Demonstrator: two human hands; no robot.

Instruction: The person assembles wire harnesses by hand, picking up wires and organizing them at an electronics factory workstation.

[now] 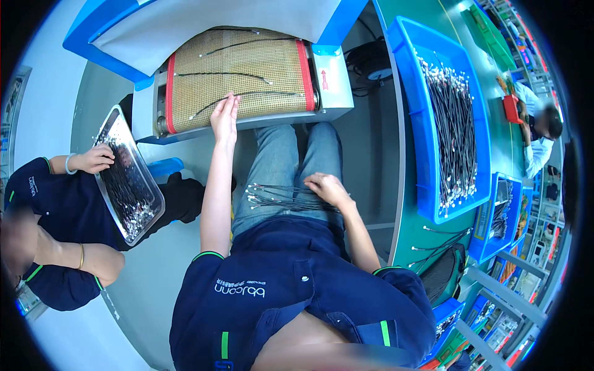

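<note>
My left hand (224,119) reaches over the near edge of a tan mesh conveyor belt (247,60), fingers stretched out and close together. Its fingertips are right beside a thin black cable (266,93) with small pale connectors; whether they touch it I cannot tell. Several similar cables lie crosswise farther along the belt. On my thighs rests a loose bunch of black cables (281,202) with white ends toward the left. My right hand (329,189) is closed over the right part of this bunch, fingers curled in on cables there.
A white-and-blue machine hood (216,15) arches over the belt. On the left, a co-worker's hand lies on cables in a metal tray (151,179). A blue bin (424,179) full of cables stands on the green table (411,232) at right, with loose cables nearer me.
</note>
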